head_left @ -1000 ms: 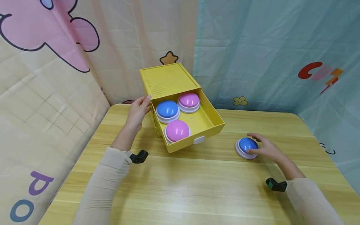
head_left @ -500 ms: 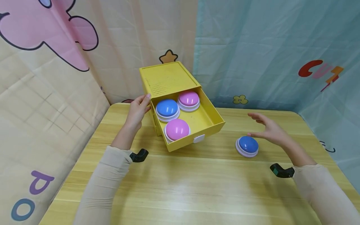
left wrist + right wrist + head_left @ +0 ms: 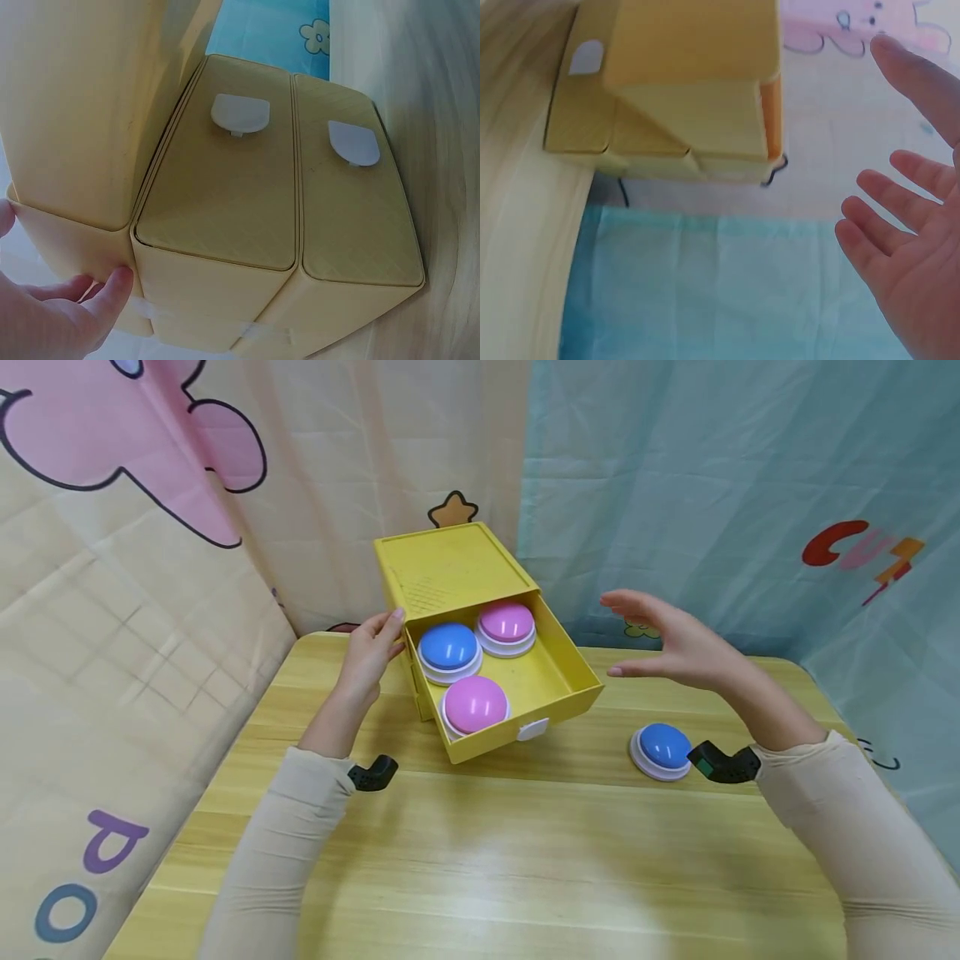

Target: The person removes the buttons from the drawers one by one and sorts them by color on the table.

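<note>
1. Your right hand (image 3: 678,647) has left the blue button (image 3: 662,750) on the table (image 3: 525,860) and risen toward the drawer (image 3: 558,681) — a second ago it rested on that button.
2. It now hangs in the air just right of the drawer, fingers straight and spread wide, holding nothing.
3. Your left hand (image 3: 369,652) has not moved: it rests against the left side of the yellow cabinet (image 3: 450,568), fingers relaxed along the wall, bracing rather than gripping.
4. The step looks like reaching back for the next button after setting one down, though you could equally be about to close the drawer.
5. The drawer is pulled well out and holds three domed buttons on white bases — one blue (image 3: 448,650), one pink (image 3: 506,625) behind, one pink (image 3: 474,706) in front.
6. The next move calls for lowering your open hand over a dome and closing round its base; keep the cabinet braced.
</note>
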`<move>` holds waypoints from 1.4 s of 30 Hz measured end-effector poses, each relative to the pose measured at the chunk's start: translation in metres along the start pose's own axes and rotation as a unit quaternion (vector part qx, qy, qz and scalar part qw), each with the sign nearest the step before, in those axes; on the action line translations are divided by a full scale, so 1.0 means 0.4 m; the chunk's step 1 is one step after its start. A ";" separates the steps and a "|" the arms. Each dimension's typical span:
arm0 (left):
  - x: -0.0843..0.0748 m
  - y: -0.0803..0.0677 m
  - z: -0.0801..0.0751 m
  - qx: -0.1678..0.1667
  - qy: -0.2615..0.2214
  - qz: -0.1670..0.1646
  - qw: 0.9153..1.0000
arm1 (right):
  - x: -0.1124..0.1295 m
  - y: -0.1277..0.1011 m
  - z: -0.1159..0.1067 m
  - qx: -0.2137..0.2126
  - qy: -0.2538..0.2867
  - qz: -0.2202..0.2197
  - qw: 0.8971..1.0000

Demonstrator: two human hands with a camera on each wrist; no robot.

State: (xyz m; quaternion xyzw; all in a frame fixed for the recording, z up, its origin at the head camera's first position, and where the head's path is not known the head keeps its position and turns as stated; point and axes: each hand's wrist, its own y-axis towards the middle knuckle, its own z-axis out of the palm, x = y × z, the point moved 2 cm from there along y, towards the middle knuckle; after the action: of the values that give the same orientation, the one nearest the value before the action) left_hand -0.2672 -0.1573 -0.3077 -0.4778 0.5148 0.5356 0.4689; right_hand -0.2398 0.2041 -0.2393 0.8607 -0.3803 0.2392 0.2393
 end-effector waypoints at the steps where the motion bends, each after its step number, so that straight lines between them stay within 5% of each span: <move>1: -0.001 -0.001 0.000 0.001 -0.001 0.000 1.000 | 0.016 0.016 0.003 0.007 -0.001 -0.016 1.000; 10: -0.004 -0.003 -0.002 0.002 -0.003 0.004 1.000 | 0.139 0.144 0.072 0.092 -0.010 -0.106 0.990; 18: -0.002 0.000 0.001 -0.004 0.003 -0.008 1.000 | 0.161 0.210 0.167 0.185 0.010 -0.105 0.977; 31: 0.009 0.004 0.001 -0.007 0.001 -0.009 1.000 | 0.159 0.231 0.259 0.276 -0.032 -0.077 0.958; 42: 0.008 0.005 0.001 -0.011 0.000 -0.006 1.000 | 0.159 0.229 0.279 0.279 -0.091 -0.121 0.948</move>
State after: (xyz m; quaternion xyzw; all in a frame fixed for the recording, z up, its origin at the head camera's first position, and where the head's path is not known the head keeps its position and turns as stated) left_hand -0.2694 -0.1570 -0.3105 -0.4860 0.5065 0.5380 0.4667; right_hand -0.2465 0.0489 -0.2664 0.9507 -0.2114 0.2259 -0.0185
